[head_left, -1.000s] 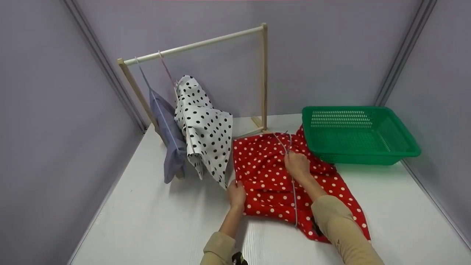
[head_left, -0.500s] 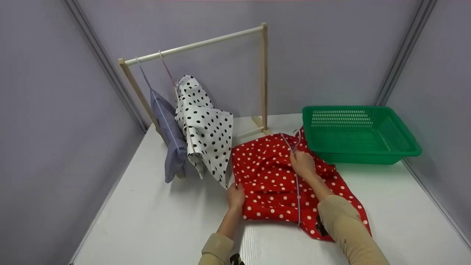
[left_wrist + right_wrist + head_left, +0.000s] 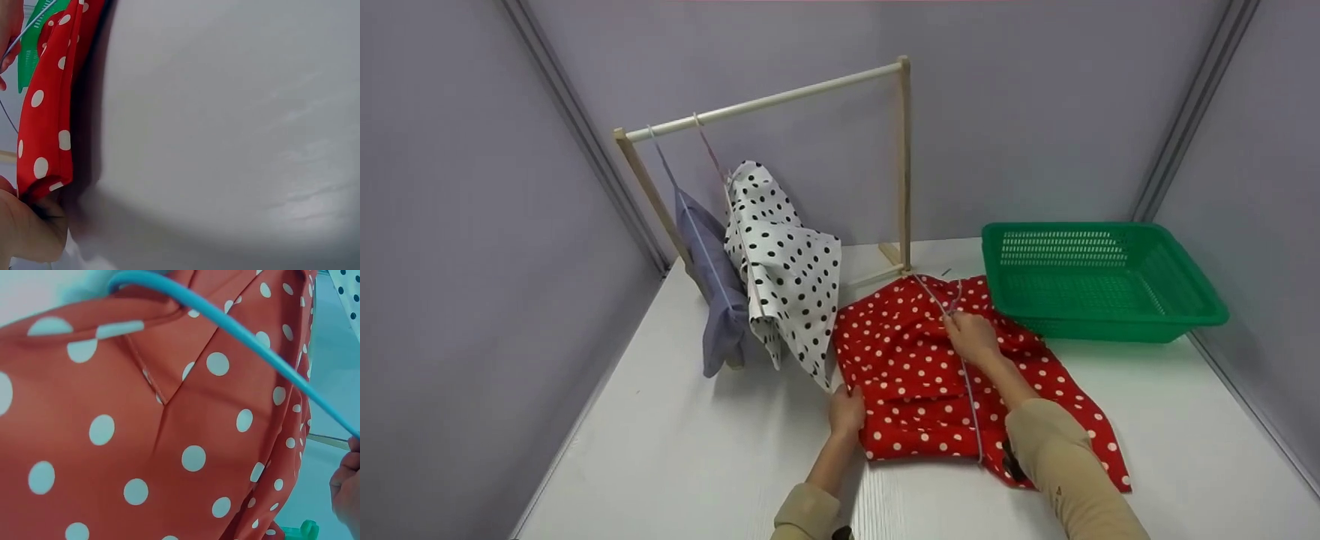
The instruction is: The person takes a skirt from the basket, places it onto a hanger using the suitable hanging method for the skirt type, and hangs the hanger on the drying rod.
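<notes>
A red garment with white dots [image 3: 907, 360] lies spread on the white table. Along its length runs a thin grey-blue clothes hanger [image 3: 972, 409], which shows bright blue across the fabric in the right wrist view. My right hand [image 3: 975, 339] grips this hanger near its hook end, close over the garment. At the garment's left edge my left hand [image 3: 846, 411] pinches the fabric, thumb on top. In the left wrist view the folded red edge rises from my left hand [image 3: 34, 225], which hides part of the fabric. The right forearm covers some of the garment's near right side.
A wooden rack [image 3: 905, 165] with a white rail stands at the back left. On it hang a grey-blue cloth [image 3: 709, 277] and a white black-dotted cloth [image 3: 795, 277], whose lower corner reaches near my left hand. A green basket [image 3: 1099, 322] stands at the right, against the garment's far edge.
My right hand has shifted the hanger a little right, then slightly back left, and its near end now lies farther right. My left hand keeps its pinch, slightly nearer me. The view has shifted slightly.
</notes>
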Demonstrator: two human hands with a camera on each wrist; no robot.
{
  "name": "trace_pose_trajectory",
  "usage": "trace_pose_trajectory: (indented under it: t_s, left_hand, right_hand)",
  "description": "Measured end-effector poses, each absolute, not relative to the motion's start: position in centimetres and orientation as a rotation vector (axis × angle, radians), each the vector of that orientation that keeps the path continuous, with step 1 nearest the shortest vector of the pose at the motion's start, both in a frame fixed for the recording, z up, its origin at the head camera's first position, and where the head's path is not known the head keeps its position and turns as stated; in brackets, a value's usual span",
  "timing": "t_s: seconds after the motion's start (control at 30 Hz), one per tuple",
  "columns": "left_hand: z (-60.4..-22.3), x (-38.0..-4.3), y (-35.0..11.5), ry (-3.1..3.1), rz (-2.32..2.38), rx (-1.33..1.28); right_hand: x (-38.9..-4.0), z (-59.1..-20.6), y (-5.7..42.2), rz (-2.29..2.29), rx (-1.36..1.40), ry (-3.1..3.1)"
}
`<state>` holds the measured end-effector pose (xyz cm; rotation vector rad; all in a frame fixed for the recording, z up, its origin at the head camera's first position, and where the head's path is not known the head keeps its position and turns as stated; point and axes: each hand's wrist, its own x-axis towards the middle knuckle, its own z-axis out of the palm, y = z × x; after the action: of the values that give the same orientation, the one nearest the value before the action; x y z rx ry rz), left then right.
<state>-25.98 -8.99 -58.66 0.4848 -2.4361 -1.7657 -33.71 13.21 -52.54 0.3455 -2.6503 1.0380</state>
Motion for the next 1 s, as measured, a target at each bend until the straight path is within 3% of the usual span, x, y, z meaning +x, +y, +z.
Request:
trace_pose_trajectory:
  t_s: [0.37,0.7,0.87,1.0]
  left_hand:
    - [-58.6,-25.4,-9.2,-2.497,-1.744,0.497]
    - [-58.7,-25.0,-9.4,-2.593,-1.48,0.524]
    - [-57.9,-24.6,-8.2,-2.629,-1.01,0.321]
    - [-56.7,-24.4,-6.5,-2.654,-0.914,0.095]
  right_hand:
    - [-33.6,-52.2,10.3,0.826,0.478,-2.692]
    - [-33.5,-52.3,11.5,0.828,0.238,-2.716]
    - [-33.7,-51.0,11.4,0.966,0.124,-2.867]
    - [-33.7,-50.2,11.3,1.077,0.121,-2.876]
